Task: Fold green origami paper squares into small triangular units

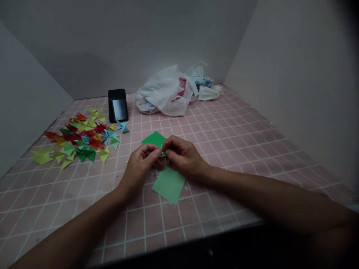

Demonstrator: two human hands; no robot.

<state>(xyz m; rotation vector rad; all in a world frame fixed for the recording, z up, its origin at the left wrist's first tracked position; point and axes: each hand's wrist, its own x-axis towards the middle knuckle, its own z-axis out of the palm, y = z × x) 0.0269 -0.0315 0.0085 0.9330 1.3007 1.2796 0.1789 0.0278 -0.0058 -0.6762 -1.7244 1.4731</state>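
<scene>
Close together over the middle of the table, my left hand (148, 155) and my right hand (182, 155) meet at their fingertips. Both are closed in a pinch on a small piece of folded green paper (162, 152), mostly hidden by my fingers. Just behind them lies a bright green paper sheet (154, 138), its near part covered by the hands. A pale green paper sheet (169, 185) lies flat in front, below my right hand, with its upper edge hidden.
To the left spreads a pile of folded paper pieces (81, 152) in several colours. Behind it a black phone-like device (118, 106) leans upright. White plastic bags (165, 91) lie crumpled at the back. A pink checked cloth (230, 149) covers the table between pale walls.
</scene>
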